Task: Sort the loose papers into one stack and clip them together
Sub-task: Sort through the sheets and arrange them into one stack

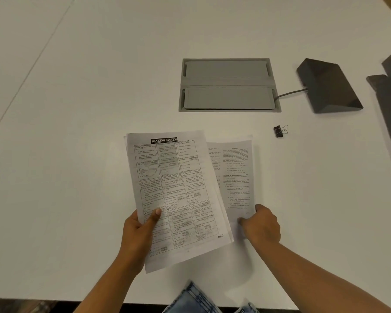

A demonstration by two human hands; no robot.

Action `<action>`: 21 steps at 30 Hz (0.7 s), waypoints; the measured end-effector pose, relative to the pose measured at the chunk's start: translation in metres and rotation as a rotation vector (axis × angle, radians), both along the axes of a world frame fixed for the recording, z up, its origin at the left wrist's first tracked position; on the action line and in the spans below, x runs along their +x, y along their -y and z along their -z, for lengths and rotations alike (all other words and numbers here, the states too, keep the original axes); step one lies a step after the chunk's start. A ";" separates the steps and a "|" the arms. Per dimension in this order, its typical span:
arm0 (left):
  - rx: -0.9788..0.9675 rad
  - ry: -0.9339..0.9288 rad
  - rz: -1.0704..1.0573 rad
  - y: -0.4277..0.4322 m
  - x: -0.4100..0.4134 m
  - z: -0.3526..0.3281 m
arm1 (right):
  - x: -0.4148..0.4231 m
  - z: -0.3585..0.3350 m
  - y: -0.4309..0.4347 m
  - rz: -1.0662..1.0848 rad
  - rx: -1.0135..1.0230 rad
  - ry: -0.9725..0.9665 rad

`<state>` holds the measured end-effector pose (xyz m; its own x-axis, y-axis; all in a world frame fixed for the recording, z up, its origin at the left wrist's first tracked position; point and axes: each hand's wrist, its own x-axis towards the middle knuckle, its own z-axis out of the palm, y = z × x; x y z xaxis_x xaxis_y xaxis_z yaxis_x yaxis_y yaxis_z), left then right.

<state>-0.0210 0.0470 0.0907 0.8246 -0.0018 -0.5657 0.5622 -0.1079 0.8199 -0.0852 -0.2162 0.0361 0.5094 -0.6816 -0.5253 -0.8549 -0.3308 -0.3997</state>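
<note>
Papers (172, 190) are pinched in the left grip (140, 224) while the right grip (261, 224) pinches another sheet (237, 177).

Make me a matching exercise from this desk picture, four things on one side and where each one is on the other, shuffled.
Things: 1 binder clip; 2 Banking System page; 3 plain text page; 4 cable.
Places: A in the left hand; B free on the table; C in the right hand; D between grey hatch and dark box.
Pairs: 1-B, 2-A, 3-C, 4-D.
</note>
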 end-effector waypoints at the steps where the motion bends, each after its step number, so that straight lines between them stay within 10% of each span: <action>1: -0.002 -0.001 0.000 0.001 0.000 0.000 | 0.001 0.001 0.001 -0.002 0.010 0.009; 21: 0.046 0.016 -0.019 -0.017 0.004 0.004 | -0.009 -0.001 -0.005 -0.130 0.070 -0.025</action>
<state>-0.0167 0.0642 0.0864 0.8333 0.0392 -0.5515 0.5512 -0.1351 0.8233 -0.0938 -0.2108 0.0368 0.5769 -0.5723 -0.5829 -0.8168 -0.4114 -0.4045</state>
